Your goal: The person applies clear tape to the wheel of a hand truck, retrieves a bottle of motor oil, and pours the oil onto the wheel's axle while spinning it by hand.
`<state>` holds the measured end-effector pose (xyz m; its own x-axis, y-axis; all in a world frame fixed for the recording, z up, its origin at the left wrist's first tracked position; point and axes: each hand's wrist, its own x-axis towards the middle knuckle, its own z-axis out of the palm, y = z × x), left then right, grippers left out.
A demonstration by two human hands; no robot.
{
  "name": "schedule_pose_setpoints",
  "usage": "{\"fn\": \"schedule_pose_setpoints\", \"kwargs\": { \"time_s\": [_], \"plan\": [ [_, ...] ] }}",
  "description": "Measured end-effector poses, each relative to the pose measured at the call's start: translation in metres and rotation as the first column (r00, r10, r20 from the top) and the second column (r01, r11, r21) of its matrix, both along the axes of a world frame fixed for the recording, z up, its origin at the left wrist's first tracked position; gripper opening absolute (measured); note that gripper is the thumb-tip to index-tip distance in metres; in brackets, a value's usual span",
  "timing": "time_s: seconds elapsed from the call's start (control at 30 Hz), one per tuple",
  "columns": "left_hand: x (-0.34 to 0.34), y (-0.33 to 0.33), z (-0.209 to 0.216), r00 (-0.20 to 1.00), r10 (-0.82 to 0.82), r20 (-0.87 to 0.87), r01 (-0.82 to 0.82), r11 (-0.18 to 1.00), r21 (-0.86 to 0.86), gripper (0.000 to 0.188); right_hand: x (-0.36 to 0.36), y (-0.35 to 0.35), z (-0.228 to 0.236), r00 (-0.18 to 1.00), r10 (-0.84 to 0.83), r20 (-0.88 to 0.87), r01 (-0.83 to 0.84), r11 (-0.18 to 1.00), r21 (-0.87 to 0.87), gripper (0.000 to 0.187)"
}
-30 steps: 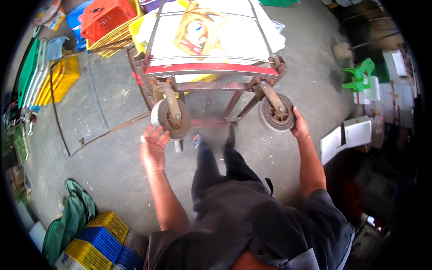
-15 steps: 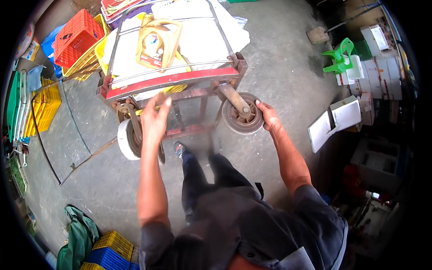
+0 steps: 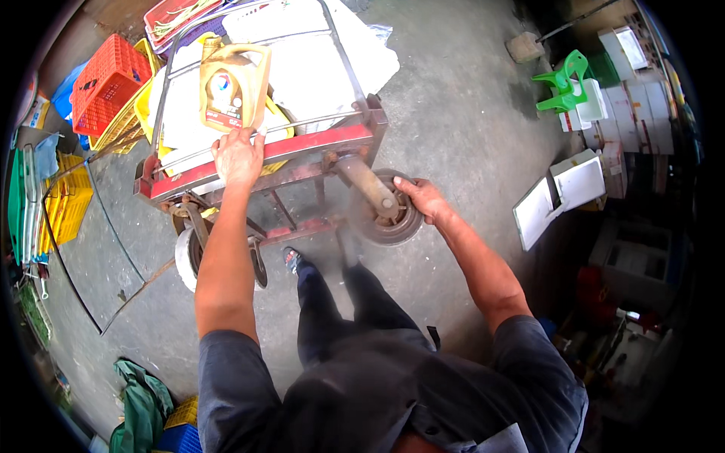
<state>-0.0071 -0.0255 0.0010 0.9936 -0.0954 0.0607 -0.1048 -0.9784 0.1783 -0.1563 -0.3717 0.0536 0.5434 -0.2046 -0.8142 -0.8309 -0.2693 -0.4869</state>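
Observation:
A tipped-up cart frame with a red bar lies before me. My left hand is on its upper edge, fingers curled over the red bar just below a gold oil jug. My right hand grips the rim of the right caster wheel, thumb on the near face and fingers partly hidden behind. That wheel hangs from a rusty metal fork and looks blurred. At the cart's left end is another caster wheel with a pale tread, partly behind my left forearm.
Red crates and yellow crates stand at the left. A bent metal rod frame lies on the concrete floor. At the right are a green plastic chair and an open white foam box. Green cloth is at lower left.
My left hand has moved up onto the red bar and closed over it. My right hand stays on the wheel, which has shifted slightly down and left in view.

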Motion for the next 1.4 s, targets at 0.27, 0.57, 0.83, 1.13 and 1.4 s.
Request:
{"fn": "schedule_pose_setpoints", "kwargs": {
  "time_s": [0.27, 0.57, 0.83, 1.13, 1.4],
  "plan": [
    [0.0, -0.006, 0.004, 0.998, 0.046, -0.048, -0.041, 0.993, 0.107, 0.039, -0.027, -0.007, -0.047, 0.973, -0.06, 0.224, 0.081, 0.993, -0.085, 0.076],
    [0.007, -0.008, -0.001, 0.992, 0.056, -0.115, -0.043, 0.992, 0.118, 0.037, -0.022, -0.009, -0.046, 0.965, 0.069, 0.255, -0.021, 0.982, -0.186, 0.065],
    [0.007, -0.007, -0.002, 0.989, 0.072, -0.127, -0.054, 0.988, 0.142, 0.041, -0.022, -0.005, -0.035, 0.962, 0.076, 0.261, -0.036, 0.988, -0.153, 0.067],
    [0.0, -0.005, 0.006, 0.992, 0.08, -0.1, -0.066, 0.988, 0.138, 0.04, -0.031, -0.002, -0.047, 0.962, -0.171, 0.212, 0.16, 0.985, 0.066, 0.063],
    [0.004, -0.009, 0.011, 0.994, 0.066, -0.083, -0.057, 0.993, 0.107, 0.043, -0.042, -0.005, -0.066, 0.908, -0.3, 0.292, 0.284, 0.954, 0.097, 0.058]
  ]
}}
